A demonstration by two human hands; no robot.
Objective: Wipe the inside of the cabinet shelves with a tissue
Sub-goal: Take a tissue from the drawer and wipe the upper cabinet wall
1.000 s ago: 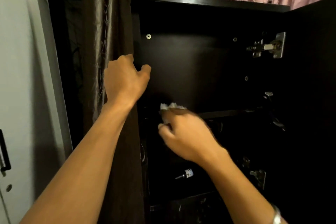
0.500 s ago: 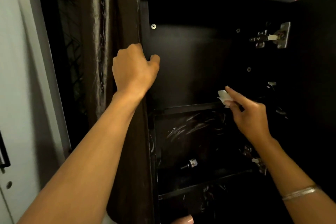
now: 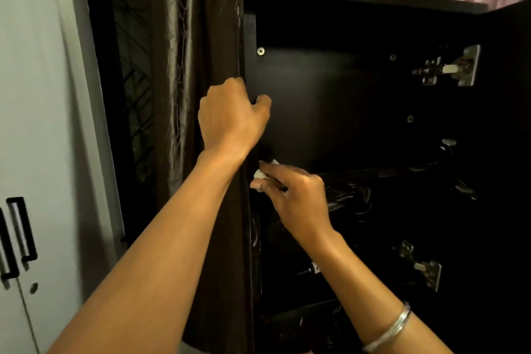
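A dark brown cabinet [image 3: 330,100] stands open in front of me. My left hand [image 3: 230,119] grips its left side panel, thumb inside, fingers wrapped round the outer edge. My right hand [image 3: 293,195] pinches a small white tissue [image 3: 260,174] and holds it at the left end of the upper shelf [image 3: 373,172], close to the side panel. Only small bits of the tissue show past my fingers. The shelf below bears pale wipe streaks.
A brown curtain [image 3: 186,66] hangs against the cabinet's left side. Metal hinges [image 3: 448,66] sit on the right wall, above and below. A small bottle [image 3: 311,269] lies on the lower shelf. White cupboard doors [image 3: 23,238] with black handles stand at far left.
My right hand swept with the tissue from the shelf's left end to its right, then back to the left end. My left hand kept its grip on the side panel.
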